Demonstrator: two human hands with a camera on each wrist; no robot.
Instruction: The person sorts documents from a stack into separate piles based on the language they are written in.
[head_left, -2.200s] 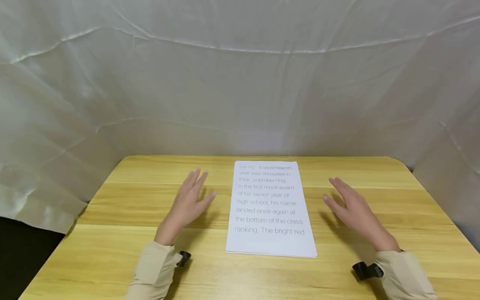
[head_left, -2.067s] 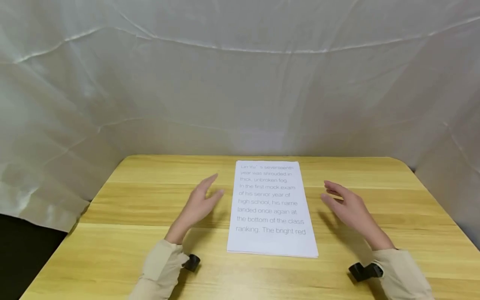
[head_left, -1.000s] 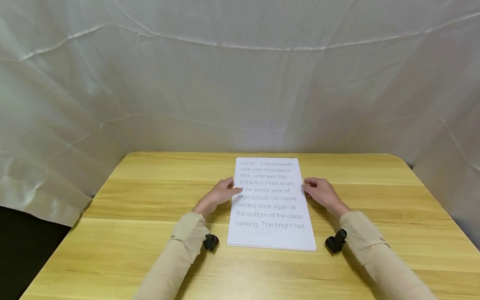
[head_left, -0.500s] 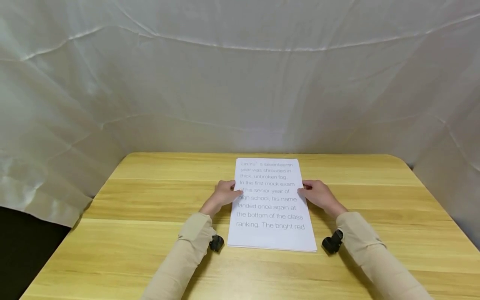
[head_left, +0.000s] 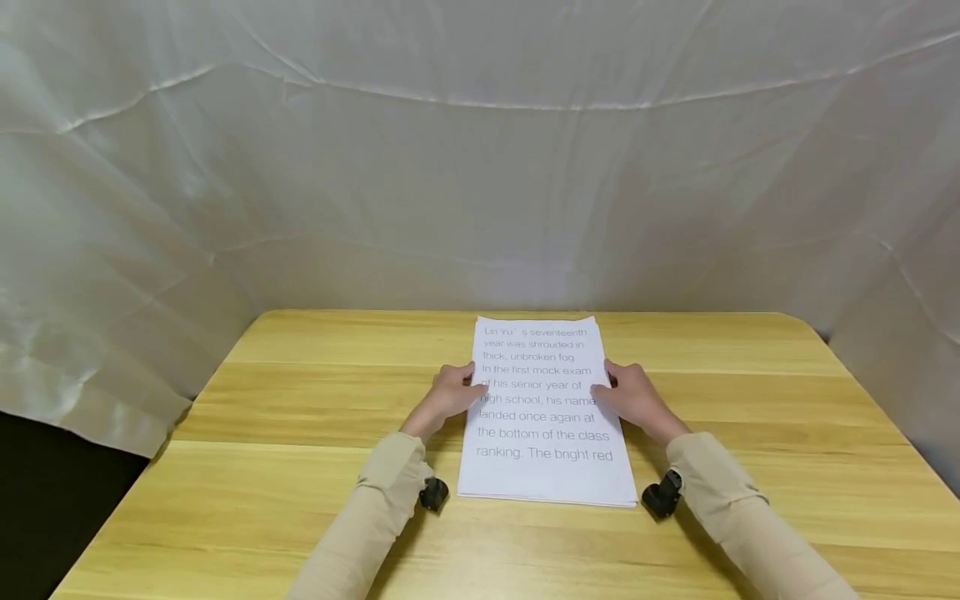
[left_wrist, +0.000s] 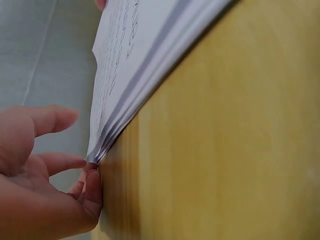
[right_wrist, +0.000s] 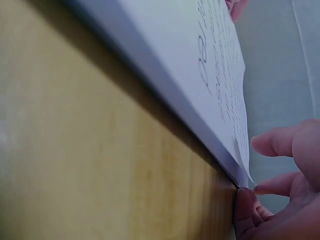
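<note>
A stack of white printed sheets (head_left: 546, 477) lies upright to the view on the wooden table, its top corners slightly raised. My left hand (head_left: 447, 393) grips its left edge and my right hand (head_left: 632, 396) its right edge, thumbs over the print. The left wrist view shows the layered paper edge (left_wrist: 145, 55) meeting the fingertips of my left hand (left_wrist: 37, 175), fingers curled at the side. In the right wrist view, a top sheet bows up from the paper (right_wrist: 185, 70) beside my right hand (right_wrist: 287, 185). Fingertips beneath the stack are hidden.
The light wooden table (head_left: 262, 500) extends on both sides of the paper. A pale, creased curtain (head_left: 480, 183) hangs behind the table and at both sides. A dark area (head_left: 60, 500) shows at the lower left. Black wrist cameras sit by both sleeves.
Both hands have come inward from either side of the stack and taken hold of its edges. The top corners of the sheets now lift slightly.
</note>
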